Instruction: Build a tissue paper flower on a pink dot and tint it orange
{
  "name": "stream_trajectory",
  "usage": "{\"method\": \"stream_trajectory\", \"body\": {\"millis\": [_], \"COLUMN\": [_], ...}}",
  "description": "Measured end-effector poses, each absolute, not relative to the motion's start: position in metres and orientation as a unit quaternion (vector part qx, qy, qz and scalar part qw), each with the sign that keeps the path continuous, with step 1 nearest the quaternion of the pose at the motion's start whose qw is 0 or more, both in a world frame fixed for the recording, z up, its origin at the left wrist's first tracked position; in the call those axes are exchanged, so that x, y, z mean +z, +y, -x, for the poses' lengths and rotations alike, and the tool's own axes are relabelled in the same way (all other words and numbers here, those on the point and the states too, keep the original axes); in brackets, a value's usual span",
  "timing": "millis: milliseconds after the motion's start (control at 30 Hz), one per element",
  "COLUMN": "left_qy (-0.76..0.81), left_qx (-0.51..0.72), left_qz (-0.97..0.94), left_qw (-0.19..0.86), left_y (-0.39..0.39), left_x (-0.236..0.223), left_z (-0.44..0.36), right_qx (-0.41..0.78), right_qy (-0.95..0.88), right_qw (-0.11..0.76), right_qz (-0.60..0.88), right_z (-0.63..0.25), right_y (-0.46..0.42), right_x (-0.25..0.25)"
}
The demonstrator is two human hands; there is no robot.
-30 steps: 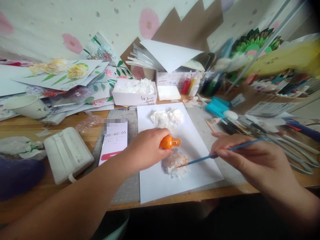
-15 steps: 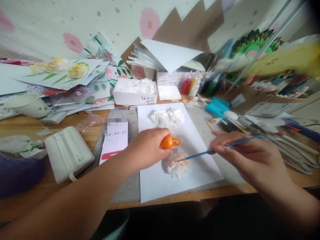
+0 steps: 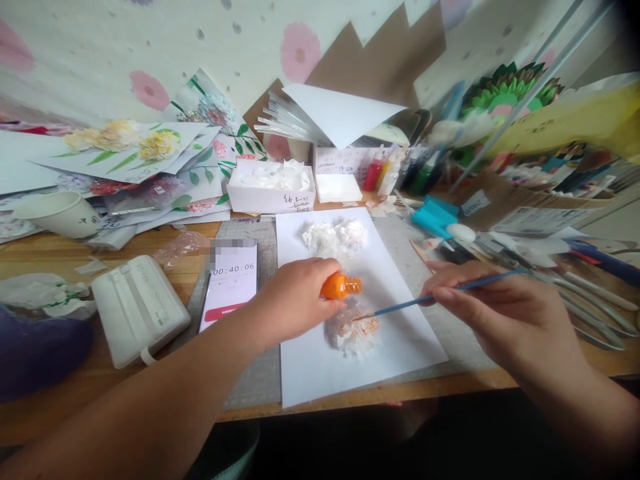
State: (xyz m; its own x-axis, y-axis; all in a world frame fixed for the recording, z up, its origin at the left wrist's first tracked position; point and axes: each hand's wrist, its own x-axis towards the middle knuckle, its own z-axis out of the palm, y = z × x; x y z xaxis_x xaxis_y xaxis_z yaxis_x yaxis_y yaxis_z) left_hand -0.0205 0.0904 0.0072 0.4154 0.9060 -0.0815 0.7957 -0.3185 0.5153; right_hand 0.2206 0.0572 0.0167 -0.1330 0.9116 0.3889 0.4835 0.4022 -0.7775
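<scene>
My left hand [image 3: 303, 293] is closed around a small orange paint bottle [image 3: 341, 285], its neck pointing right. Between thumb and fingers, my right hand [image 3: 495, 313] pinches a thin blue paintbrush [image 3: 415, 302]. The brush tip is at the upper part of a crumpled white tissue flower [image 3: 357, 339]; whether it touches cannot be made out. Orange-brown flecks colour that flower's upper petals. Two more white tissue flowers [image 3: 335, 235] sit farther back on the same white paper sheet [image 3: 305, 380].
To the left lie a phone [image 3: 233, 287] with a running timer, a white device [image 3: 140, 310] and a paper cup [image 3: 60, 213]. A box of tissue pieces [image 3: 270, 190] and paint bottles [image 3: 383, 172] stand behind. Tools [image 3: 595, 300] crowd the right.
The brush tip has shifted slightly up and right over the flower. My left hand keeps the orange bottle in nearly the same place.
</scene>
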Motion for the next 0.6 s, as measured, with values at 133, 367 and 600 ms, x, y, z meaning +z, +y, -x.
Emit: {"method": "stream_trajectory", "body": {"millis": [133, 367, 600], "left_qy": [0.53, 0.53, 0.524], "left_qx": [0.11, 0.115, 0.118], "left_qz": [-0.805, -0.802, -0.806], "left_qw": [0.245, 0.252, 0.249], "left_y": [0.091, 0.09, 0.089], "left_x": [0.006, 0.007, 0.007], "left_z": [0.021, 0.021, 0.021], "right_qx": [0.245, 0.244, 0.251], "right_qy": [-0.714, -0.705, -0.688], "right_qw": [0.436, 0.447, 0.445], "right_qz": [0.491, 0.494, 0.514], "right_z": [-0.22, -0.218, -0.228], "right_y": [0.057, 0.056, 0.056], "right_x": [0.018, 0.019, 0.011]}}
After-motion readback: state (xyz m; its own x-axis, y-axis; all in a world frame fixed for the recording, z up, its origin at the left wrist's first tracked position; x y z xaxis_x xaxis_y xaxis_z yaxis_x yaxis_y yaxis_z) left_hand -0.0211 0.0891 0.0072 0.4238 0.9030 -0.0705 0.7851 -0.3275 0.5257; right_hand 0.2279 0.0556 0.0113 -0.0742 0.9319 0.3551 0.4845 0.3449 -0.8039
